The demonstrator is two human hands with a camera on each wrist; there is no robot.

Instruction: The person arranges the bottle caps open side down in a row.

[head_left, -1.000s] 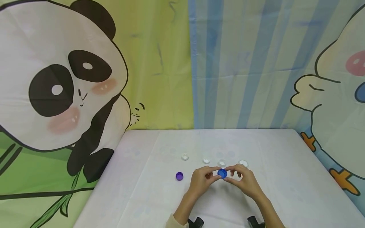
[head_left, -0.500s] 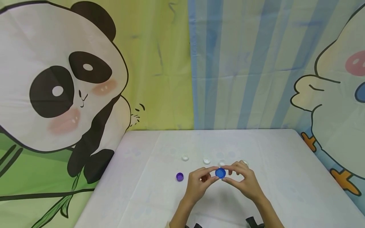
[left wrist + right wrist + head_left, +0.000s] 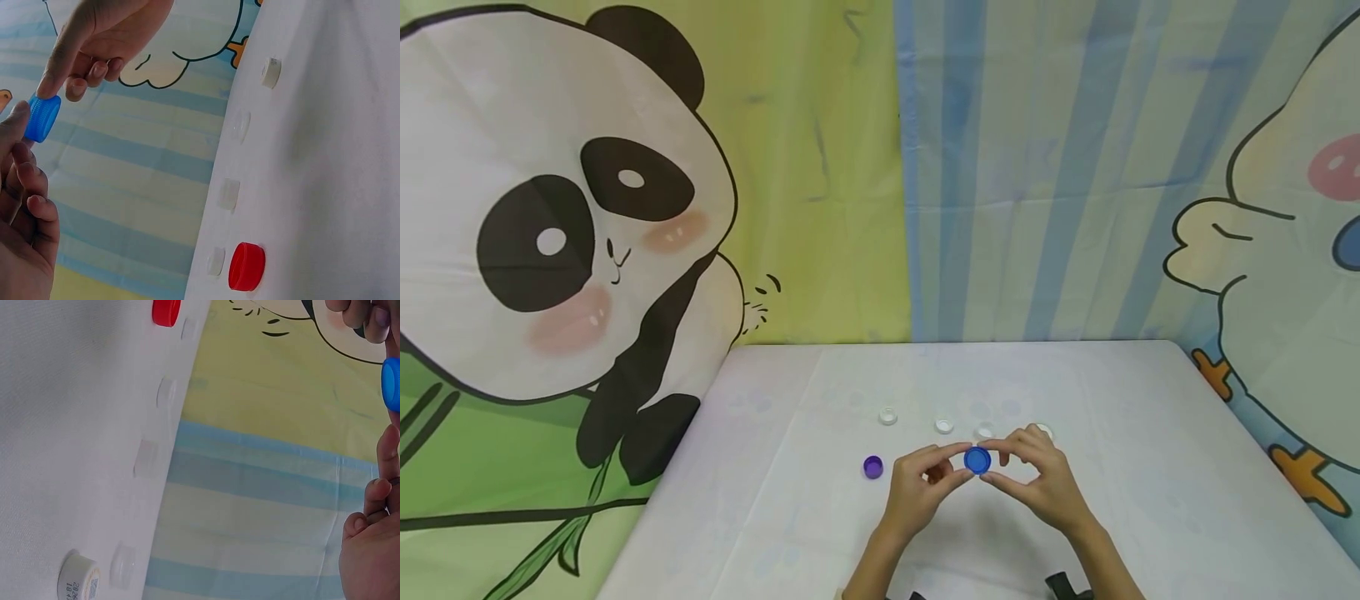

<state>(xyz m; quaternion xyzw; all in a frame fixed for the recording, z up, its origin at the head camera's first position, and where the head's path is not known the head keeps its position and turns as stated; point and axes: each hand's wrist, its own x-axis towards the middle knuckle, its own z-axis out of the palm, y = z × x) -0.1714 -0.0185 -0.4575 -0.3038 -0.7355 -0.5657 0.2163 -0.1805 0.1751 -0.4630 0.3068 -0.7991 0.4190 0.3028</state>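
Blue bottle cap [image 3: 977, 461], raised above the white tabletop [image 3: 775, 508] between both hands, with its circular face and darker rim toward the head camera. Left hand [image 3: 917, 487]: thumb and index finger nearly straight, parted just enough to pinch the cap at its near-left edge; other fingers loosely bent beneath. Right hand [image 3: 1045, 483]: likewise pinching the opposite edge between thumb and index finger, with the other fingers curled inward. In the left wrist view, ribbed side wall of the same cap, well clear of the table.

Behind the hands, a spaced row of pale bottle caps [image 3: 943, 426], partly covered at its right end by the right hand. To the left of the left hand, near the row's left end, a purple bottle cap [image 3: 872, 467], red in both wrist views. In the right wrist view, a white cap [image 3: 78, 581] with printed characters, near the pale row. Beyond the table, a cartoon panda [image 3: 610, 225] at left and a blue-striped backdrop [image 3: 1037, 208].
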